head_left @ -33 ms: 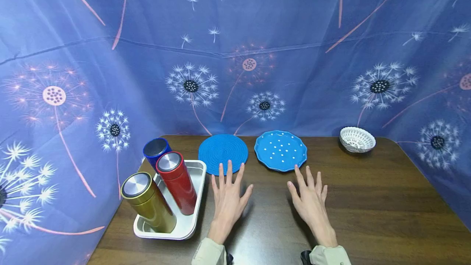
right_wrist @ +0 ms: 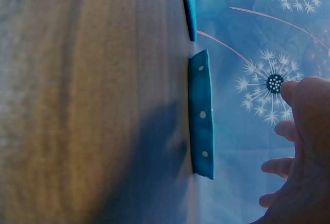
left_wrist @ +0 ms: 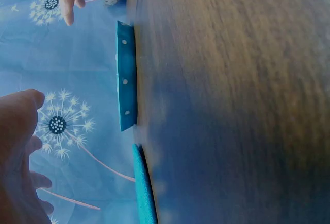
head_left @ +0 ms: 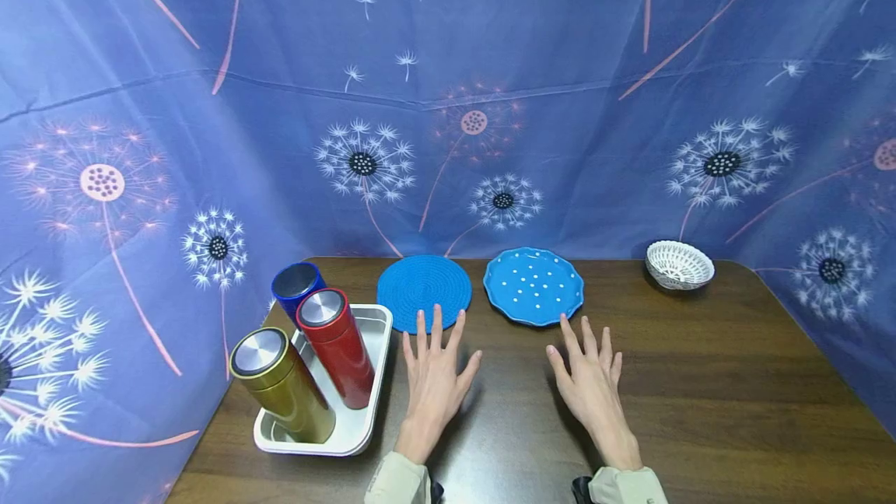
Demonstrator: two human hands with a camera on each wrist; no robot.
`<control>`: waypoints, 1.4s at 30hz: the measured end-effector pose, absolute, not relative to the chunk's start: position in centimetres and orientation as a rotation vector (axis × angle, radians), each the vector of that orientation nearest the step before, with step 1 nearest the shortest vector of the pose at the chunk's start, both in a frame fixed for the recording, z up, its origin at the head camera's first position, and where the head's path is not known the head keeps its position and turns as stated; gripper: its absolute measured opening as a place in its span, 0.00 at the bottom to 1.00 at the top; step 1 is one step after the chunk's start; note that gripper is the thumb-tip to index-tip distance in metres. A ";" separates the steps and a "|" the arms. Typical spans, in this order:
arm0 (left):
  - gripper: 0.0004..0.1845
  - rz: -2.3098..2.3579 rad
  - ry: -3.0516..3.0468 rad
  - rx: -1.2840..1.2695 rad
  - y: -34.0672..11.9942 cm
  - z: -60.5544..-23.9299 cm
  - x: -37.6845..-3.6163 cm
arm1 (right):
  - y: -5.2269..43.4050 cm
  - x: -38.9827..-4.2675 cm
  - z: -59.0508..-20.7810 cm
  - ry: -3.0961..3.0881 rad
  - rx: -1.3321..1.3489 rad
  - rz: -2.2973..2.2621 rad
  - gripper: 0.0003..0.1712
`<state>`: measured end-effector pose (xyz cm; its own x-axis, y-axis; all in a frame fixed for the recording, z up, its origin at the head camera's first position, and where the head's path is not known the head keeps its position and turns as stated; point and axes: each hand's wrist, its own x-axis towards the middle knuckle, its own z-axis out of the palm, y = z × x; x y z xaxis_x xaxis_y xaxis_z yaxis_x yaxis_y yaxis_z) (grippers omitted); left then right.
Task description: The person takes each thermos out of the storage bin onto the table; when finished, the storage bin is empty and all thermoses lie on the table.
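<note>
In the head view my left hand [head_left: 434, 387] is held over the table with its fingers spread, holding nothing. Its fingertips overlap the near edge of a round blue woven mat [head_left: 424, 290]. My right hand [head_left: 591, 391], also empty with fingers apart, is just in front of a blue scalloped plate [head_left: 533, 286] with white dots. Both wrist views show the hands raised off the tabletop. Left of my left hand, a red flask [head_left: 339, 352] and a gold flask [head_left: 287, 391] stand in a white tray [head_left: 371, 403]. A blue flask [head_left: 299, 286] is partly hidden behind the red one.
A white openwork basket [head_left: 679, 264] sits near the back right corner of the brown wooden table [head_left: 728, 395]. Blue dandelion-print cloth [head_left: 581, 138] hangs close behind the table and along its sides.
</note>
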<state>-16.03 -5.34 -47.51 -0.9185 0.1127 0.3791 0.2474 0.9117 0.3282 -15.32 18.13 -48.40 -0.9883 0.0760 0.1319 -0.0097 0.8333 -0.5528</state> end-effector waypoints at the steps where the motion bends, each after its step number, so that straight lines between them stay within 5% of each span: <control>1: 0.35 -0.536 -2.716 -0.268 -5.4 -47.5 -16.0 | 18.1 -15.3 -48.4 -2.864 -0.047 0.870 0.36; 29: 0.22 -1.590 -2.778 -0.426 -9.9 -46.4 -8.3 | 17.0 -15.3 -48.3 -2.726 0.025 1.016 0.38; 42: 0.15 -1.934 -2.758 -0.293 -14.2 -47.5 -5.0 | 17.0 -15.2 -48.9 -2.737 0.030 1.027 0.39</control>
<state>-4.98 -14.18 -47.50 -0.9568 0.2746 -0.0956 0.0038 0.3403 0.9403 -15.22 16.98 -48.86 -0.9760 0.0575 0.2101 -0.0949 0.7560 -0.6476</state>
